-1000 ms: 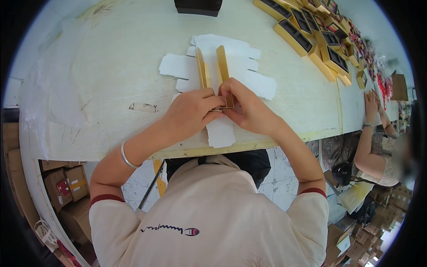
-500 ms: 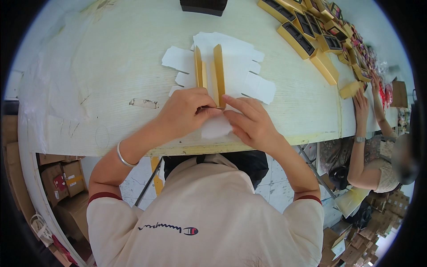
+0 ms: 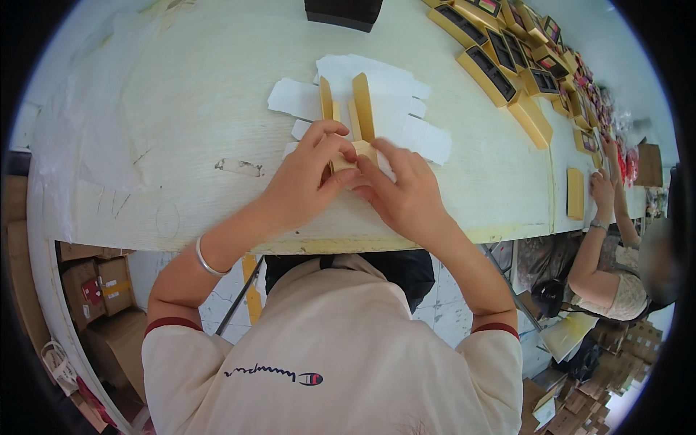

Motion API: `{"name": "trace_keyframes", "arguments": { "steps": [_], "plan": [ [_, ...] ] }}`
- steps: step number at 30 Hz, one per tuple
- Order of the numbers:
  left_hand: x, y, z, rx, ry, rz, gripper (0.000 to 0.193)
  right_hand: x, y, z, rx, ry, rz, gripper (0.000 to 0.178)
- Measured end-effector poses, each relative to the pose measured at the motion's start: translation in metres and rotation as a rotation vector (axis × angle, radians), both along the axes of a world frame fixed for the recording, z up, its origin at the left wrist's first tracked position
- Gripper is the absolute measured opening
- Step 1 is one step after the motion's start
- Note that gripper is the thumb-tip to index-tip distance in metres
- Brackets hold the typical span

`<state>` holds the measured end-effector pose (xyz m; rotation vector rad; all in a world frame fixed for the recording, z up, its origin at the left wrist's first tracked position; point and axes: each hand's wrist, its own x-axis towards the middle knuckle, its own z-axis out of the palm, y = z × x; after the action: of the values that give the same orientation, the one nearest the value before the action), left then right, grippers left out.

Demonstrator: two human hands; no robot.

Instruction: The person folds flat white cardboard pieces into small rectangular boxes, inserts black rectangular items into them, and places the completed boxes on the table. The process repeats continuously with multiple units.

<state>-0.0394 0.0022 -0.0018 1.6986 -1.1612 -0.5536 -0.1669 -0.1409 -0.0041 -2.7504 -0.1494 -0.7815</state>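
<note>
Between my hands is a partly folded gold cardboard box (image 3: pixel 364 109), its two long side walls standing up and pointing away from me. My left hand (image 3: pixel 308 170) has curled fingers and thumb closed on the left side of the box's near end. At the right corner of that end, my right hand (image 3: pixel 402 185) grips with thumb and fingers. A small end flap stands folded up between my fingertips, partly hidden by them. White flat box blanks (image 3: pixel 428 139) with tabs lie under the box on the table.
A dark box (image 3: pixel 344 13) stands at the far edge of view. Many gold boxes with black inserts (image 3: pixel 488 74) crowd the far right of the pale table (image 3: pixel 196 94). A co-worker's hand (image 3: pixel 602 190) is near another gold box (image 3: pixel 575 194). Clear plastic sheeting (image 3: pixel 61 167) lies left.
The near end flap has come up between my fingers, and my left hand has shifted onto that end. At right, the co-worker's hand has moved off a gold box, which now lies nearer.
</note>
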Motion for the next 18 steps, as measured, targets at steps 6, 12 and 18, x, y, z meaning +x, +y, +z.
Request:
{"name": "trace_keyframes", "arguments": {
  "steps": [6, 12, 18],
  "plan": [
    [-0.009, 0.001, -0.017, -0.069, -0.527, 0.042, 0.011, 0.006, -0.011, -0.001, -0.052, 0.248, 0.114, 0.016],
    [0.013, -0.001, -0.005, 0.046, -0.409, -0.130, 0.012, 0.021, -0.035, 0.016, 0.452, 0.549, 0.307, 0.035],
    [0.054, 0.005, 0.044, -0.060, -0.925, -0.156, 0.032, 0.022, -0.082, 0.025, -0.151, 0.245, 0.056, 0.023]
  ]
}}
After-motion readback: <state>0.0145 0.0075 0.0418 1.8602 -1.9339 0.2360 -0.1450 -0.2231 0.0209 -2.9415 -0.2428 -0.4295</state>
